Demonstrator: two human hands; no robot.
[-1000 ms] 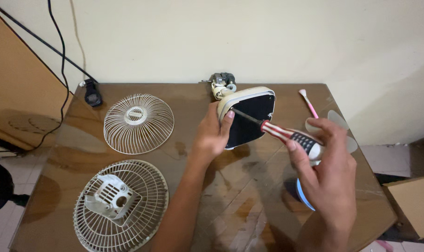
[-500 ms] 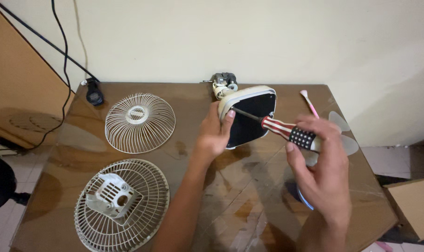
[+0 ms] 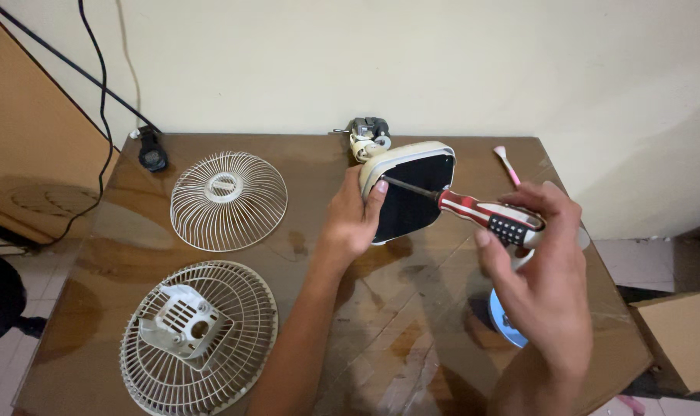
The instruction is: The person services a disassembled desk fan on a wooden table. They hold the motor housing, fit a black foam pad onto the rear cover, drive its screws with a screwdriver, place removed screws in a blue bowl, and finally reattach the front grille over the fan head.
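My left hand point(image 3: 354, 219) grips the left edge of a white fan base point(image 3: 408, 189) tilted up on the brown table point(image 3: 327, 300), its dark underside facing me. My right hand point(image 3: 538, 270) holds a red, white and black screwdriver point(image 3: 481, 214). The screwdriver's metal tip rests at the upper left of the dark underside, close to my left thumb. Behind the base sits a small grey fan motor point(image 3: 367, 135).
A white wire fan grille point(image 3: 228, 199) lies at the back left. A second grille with a white motor housing point(image 3: 196, 335) lies at the front left. A pink-handled tool point(image 3: 507, 165) and a blue round part point(image 3: 505, 320) are on the right. A cardboard box point(image 3: 683, 339) stands on the floor.
My right hand has moved slightly up and left with the screwdriver. The view has drifted a little; the fan base stays held in place.
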